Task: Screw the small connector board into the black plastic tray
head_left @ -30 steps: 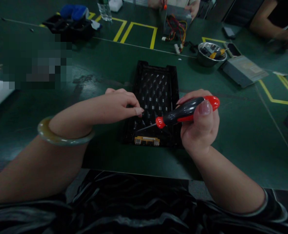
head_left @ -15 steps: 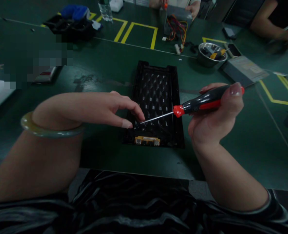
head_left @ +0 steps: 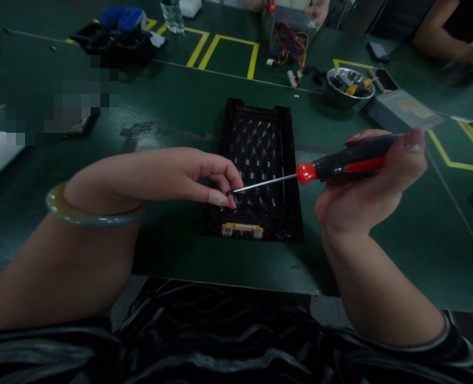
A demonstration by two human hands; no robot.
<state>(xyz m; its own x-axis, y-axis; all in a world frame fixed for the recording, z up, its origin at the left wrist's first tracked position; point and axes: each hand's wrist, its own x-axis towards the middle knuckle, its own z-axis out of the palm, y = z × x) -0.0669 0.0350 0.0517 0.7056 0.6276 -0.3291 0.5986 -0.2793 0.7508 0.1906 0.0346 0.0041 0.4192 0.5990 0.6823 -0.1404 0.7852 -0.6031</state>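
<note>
My right hand [head_left: 366,200] is wrapped round the black and red handle of a screwdriver [head_left: 342,162], its metal shaft pointing left and slightly down. Beside the screwdriver's dark tip, my left hand [head_left: 198,178] has its thumb and fingers drawn together in a pinch. Whatever is between those fingertips is too small to make out. Both the tip and the pinch are over a black plastic panel [head_left: 256,154] with a patterned inner face, lying on the green table. Along the panel's near edge sits a small orange circuit board [head_left: 242,229] with connectors.
At the back, a person's hands hold a grey metal box [head_left: 294,24] trailing coloured cables. A steel bowl [head_left: 349,101] with tools and a flat metal case [head_left: 406,112] stand at the right. A black tray [head_left: 116,42] with blue items and a bottle [head_left: 173,18] are back left.
The screwdriver and my right hand have moved right and slightly up, the tip lifting from low over the panel. My left fingers have closed together beside the tip.
</note>
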